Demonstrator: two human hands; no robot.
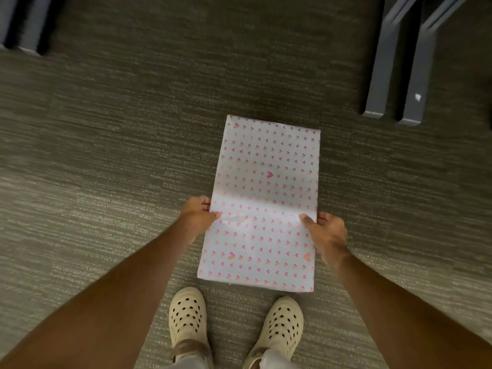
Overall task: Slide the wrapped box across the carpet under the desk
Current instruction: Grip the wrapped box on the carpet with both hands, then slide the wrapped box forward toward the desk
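A flat wrapped box [263, 182], covered in white paper with small pink hearts, lies on the grey carpet [106, 155] in front of my feet. My left hand [198, 215] grips its left edge, thumb on top and fingers down the side. My right hand [326, 233] grips the right edge the same way. Both hands hold the box a little nearer than its middle. Its long side points away from me.
Two dark grey desk legs [394, 75] stand on the carpet at the far right, just beyond the box's far right corner. More dark furniture legs [24, 25] sit at the far left. My two cream perforated clogs [187, 315] stand just behind the box.
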